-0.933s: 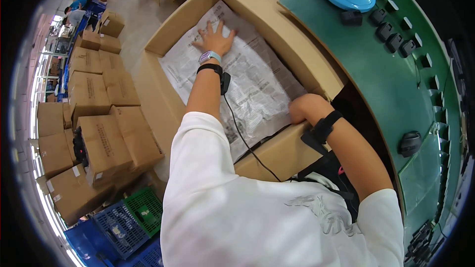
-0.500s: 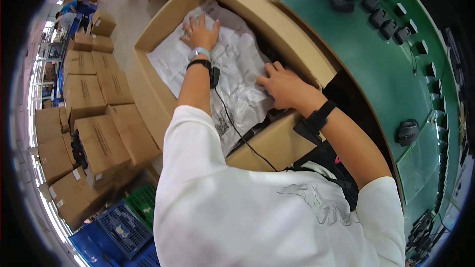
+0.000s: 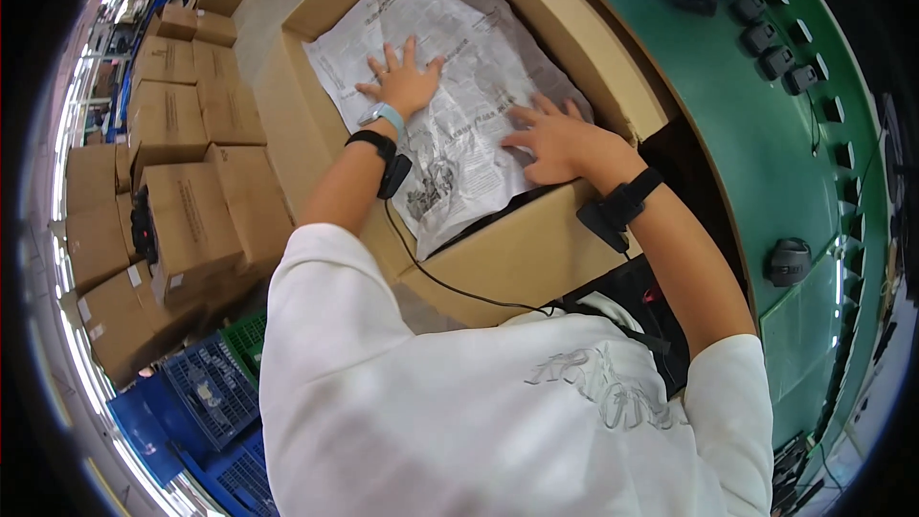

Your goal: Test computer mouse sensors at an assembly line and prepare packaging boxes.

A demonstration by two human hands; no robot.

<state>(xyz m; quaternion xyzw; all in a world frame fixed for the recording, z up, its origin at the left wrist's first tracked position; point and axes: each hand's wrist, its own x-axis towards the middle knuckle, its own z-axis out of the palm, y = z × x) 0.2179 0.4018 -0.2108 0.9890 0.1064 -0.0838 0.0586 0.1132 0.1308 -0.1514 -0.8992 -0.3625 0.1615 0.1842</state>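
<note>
My left hand and right hand, fingers spread wide, lie over crumpled grey printed paper, probably light, soft, easily torn, best held by its edges.

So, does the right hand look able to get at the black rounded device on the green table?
Probably yes: the right hand must leave the paper sheet and clear the side of the cardboard box, but nothing seems to cover the black rounded device on the green table.

Hands spread over printed paper in carton
</note>
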